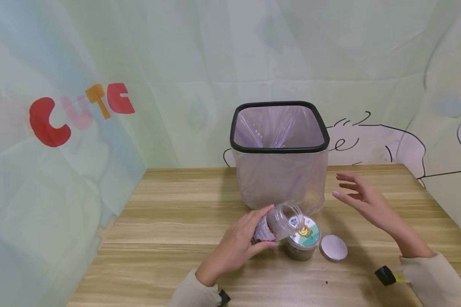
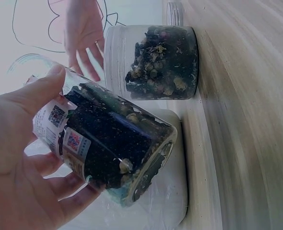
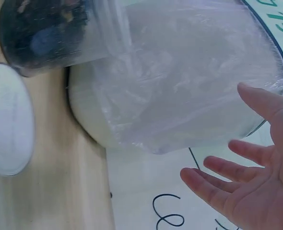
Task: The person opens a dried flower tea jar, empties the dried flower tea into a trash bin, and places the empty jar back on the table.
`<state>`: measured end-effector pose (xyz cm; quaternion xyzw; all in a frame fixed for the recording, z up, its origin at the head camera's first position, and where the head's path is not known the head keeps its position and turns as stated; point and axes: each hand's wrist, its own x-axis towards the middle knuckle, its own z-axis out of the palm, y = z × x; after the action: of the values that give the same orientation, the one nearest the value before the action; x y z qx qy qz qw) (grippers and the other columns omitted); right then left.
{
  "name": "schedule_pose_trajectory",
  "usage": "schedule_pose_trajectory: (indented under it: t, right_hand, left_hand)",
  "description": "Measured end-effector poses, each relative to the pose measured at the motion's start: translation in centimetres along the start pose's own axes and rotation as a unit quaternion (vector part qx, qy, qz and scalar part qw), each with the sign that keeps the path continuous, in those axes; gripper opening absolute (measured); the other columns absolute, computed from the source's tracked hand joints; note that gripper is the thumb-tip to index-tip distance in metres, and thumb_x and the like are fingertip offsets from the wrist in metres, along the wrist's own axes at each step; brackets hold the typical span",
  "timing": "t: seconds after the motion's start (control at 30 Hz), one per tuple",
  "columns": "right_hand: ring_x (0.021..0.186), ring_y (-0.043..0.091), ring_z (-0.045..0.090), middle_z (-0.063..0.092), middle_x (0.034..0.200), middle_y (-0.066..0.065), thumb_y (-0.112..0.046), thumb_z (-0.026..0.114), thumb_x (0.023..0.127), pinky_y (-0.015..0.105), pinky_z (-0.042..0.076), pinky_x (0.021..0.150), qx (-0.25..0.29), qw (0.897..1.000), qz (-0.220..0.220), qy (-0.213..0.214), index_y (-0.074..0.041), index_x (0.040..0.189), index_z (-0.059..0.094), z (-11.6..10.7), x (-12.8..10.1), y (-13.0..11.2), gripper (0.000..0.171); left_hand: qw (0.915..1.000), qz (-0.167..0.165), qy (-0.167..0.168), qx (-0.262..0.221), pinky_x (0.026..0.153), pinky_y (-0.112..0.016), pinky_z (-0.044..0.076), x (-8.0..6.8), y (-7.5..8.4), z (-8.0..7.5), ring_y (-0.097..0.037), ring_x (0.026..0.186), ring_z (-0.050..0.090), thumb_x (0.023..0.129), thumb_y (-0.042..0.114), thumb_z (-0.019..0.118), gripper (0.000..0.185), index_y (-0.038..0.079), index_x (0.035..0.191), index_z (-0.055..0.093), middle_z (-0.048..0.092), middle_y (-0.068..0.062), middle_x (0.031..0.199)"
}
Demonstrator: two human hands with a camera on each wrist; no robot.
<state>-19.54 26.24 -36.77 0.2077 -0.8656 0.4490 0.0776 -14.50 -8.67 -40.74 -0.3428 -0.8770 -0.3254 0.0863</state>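
Observation:
My left hand (image 1: 266, 227) grips a clear jar (image 1: 278, 221), tilted with its open mouth up and to the right. In the left wrist view the jar (image 2: 112, 143) holds dark dried bits and bears a printed label. Just beside it stands a second jar (image 1: 302, 242) with a picture lid, also filled with dried buds (image 2: 156, 62). A round silver lid (image 1: 333, 248) lies flat on the table to its right. My right hand (image 1: 349, 189) hovers open to the right of the bin (image 1: 279, 147), fingers spread and holding nothing (image 3: 247, 177).
The square bin has a black rim and a clear plastic liner (image 3: 180, 86); it stands at the back middle of the wooden table (image 1: 169, 221). A curtain with drawings and the letters "CUTE" (image 1: 80, 113) hangs behind and to the left.

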Motion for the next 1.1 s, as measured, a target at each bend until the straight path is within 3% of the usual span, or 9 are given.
schedule_pose_trajectory:
  t: [0.23,0.4,0.6,0.93,1.03,1.1]
  right_hand:
    - [0.135,0.05,0.036,0.03,0.154,0.029,-0.014,0.064,0.099,0.005,0.039,0.089,0.03,0.999,0.013,-0.003,-0.003,0.158,0.016,-0.9,1.1,-1.6,0.076]
    - [0.141,0.048,0.028,0.019,0.16,0.024,-0.014,0.062,0.099,0.007,0.039,0.094,0.054,0.998,0.006,0.008,-0.005,0.159,0.009,-1.2,2.4,-2.9,0.08]
    - [0.144,0.041,0.028,0.02,0.162,0.017,-0.013,0.064,0.099,0.011,0.04,0.097,0.078,0.997,0.01,0.027,-0.008,0.16,0.013,-1.5,4.3,-4.5,0.08]
    - [0.148,0.025,0.024,0.017,0.165,0.004,-0.018,0.071,0.094,0.029,0.034,0.11,0.097,0.994,0.02,0.044,-0.012,0.16,0.016,-0.8,7.4,-6.8,0.086]
    - [0.147,0.026,0.025,0.019,0.163,0.007,-0.02,0.072,0.093,0.025,0.037,0.107,0.099,0.994,0.013,0.048,-0.011,0.16,0.015,-0.4,8.0,-7.1,0.088]
    - [0.143,0.028,0.034,0.023,0.162,0.009,-0.022,0.072,0.093,0.019,0.042,0.101,0.091,0.994,0.008,0.053,-0.012,0.16,0.015,-0.1,8.3,-7.1,0.088]
  left_hand:
    - [1.0,-0.001,0.001,-0.001,0.099,-0.041,0.048,0.0,0.1,0.0,-0.016,0.124,0.051,0.089,0.041,0.072,0.081,0.025,0.156,0.03,0.052,0.0,0.142]
    - [1.0,0.005,0.004,0.004,0.098,-0.041,0.048,0.0,0.1,0.0,-0.016,0.124,0.051,0.089,0.041,0.071,0.081,0.024,0.156,0.03,0.052,0.0,0.141]
    - [1.0,0.003,0.004,0.005,0.099,-0.041,0.048,-0.1,0.1,-0.1,-0.015,0.124,0.051,0.089,0.042,0.071,0.082,0.027,0.157,0.028,0.052,0.001,0.141]
    - [1.0,-0.005,0.004,0.003,0.101,-0.041,0.046,-0.2,0.2,-0.3,-0.015,0.127,0.049,0.089,0.041,0.072,0.082,0.026,0.157,0.029,0.05,0.002,0.144]
    - [1.0,-0.006,0.005,0.003,0.101,-0.041,0.046,-0.1,0.2,-0.4,-0.015,0.128,0.049,0.089,0.041,0.072,0.082,0.027,0.157,0.029,0.049,0.002,0.144]
    - [1.0,-0.006,0.007,0.003,0.102,-0.041,0.046,-0.1,0.2,-0.5,-0.015,0.128,0.049,0.089,0.041,0.072,0.082,0.027,0.157,0.029,0.049,0.002,0.145]
